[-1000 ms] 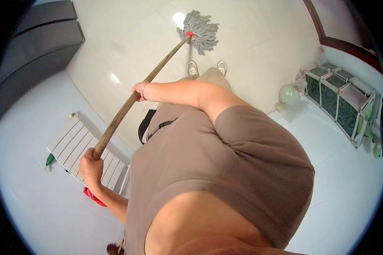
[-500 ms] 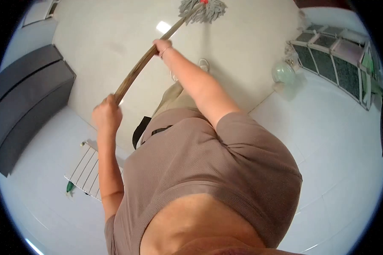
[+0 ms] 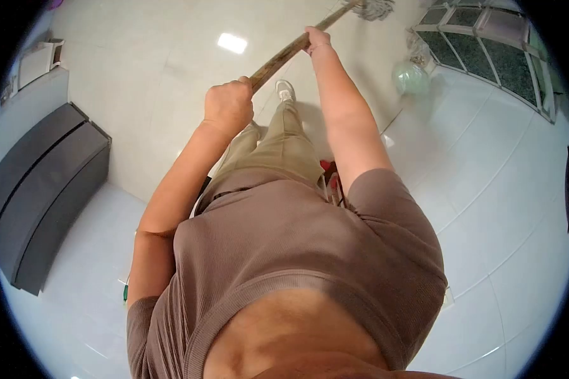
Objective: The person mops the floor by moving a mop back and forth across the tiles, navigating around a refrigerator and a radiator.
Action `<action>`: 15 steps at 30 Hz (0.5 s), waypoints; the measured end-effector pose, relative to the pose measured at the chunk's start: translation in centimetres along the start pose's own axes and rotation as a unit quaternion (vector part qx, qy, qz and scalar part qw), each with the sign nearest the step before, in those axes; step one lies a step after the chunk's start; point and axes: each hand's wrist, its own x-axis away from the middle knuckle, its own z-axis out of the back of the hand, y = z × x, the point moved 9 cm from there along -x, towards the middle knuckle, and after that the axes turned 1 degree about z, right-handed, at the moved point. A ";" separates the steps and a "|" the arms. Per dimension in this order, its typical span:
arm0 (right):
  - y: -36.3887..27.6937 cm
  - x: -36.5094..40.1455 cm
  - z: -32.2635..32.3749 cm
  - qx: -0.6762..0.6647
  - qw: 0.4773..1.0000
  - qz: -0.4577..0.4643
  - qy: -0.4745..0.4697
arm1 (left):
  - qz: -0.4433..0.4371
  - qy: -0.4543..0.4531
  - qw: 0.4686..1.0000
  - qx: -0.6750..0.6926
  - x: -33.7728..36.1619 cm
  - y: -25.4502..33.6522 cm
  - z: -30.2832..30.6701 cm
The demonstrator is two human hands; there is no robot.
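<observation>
A wooden mop handle [image 3: 283, 58] slants from the centre up to the top right. Around its near end my left hand [image 3: 229, 104] is closed in a fist. Farther along the handle, my right hand [image 3: 317, 40] grips it with fingers wrapped round. The grey string mop head [image 3: 376, 9] lies on the pale floor [image 3: 152, 82] at the top edge, partly cut off by the frame. Below the handle are my light shoe [image 3: 285, 90] and trouser legs.
A dark grey cabinet [image 3: 50, 183] stands at the left. At the upper right is a rack with dark panels [image 3: 499, 62], with a pale green translucent bag [image 3: 410, 78] beside it. A white box-like object [image 3: 36, 63] is at the upper left.
The mop head has moved right and toward the top edge. Both hands have moved right with the handle, my left hand also upward. A foot has shifted, and the view has turned somewhat.
</observation>
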 end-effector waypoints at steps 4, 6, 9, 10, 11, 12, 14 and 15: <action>3.2 0.2 3.5 -0.029 0.999 -0.016 0.041 | -0.018 -0.021 0.999 0.016 0.7 -0.5 -2.5; 6.6 0.1 3.6 -0.005 0.999 -0.026 0.027 | -0.011 -0.040 0.998 0.057 2.3 -2.6 -4.3; 12.3 1.5 2.8 0.010 0.995 -0.099 -0.011 | 0.026 -0.074 0.994 0.078 5.4 -6.7 -6.6; 14.1 2.8 2.2 0.013 0.990 -0.139 -0.014 | 0.022 -0.073 0.994 0.079 6.6 -7.8 -6.8; 16.1 4.2 1.4 0.016 0.984 -0.179 -0.018 | 0.049 -0.092 0.992 0.065 8.1 -9.4 -7.4; 17.6 5.0 0.7 0.014 0.984 -0.176 -0.015 | 0.077 -0.109 0.990 0.050 9.5 -11.0 -7.9; 21.9 6.7 -1.7 -0.018 0.973 -0.223 -0.057 | 0.091 -0.103 0.989 0.050 12.3 -13.5 -8.3; 23.6 8.0 -3.3 -0.018 0.974 -0.219 -0.057 | 0.108 -0.094 0.988 0.050 14.3 -15.7 -8.6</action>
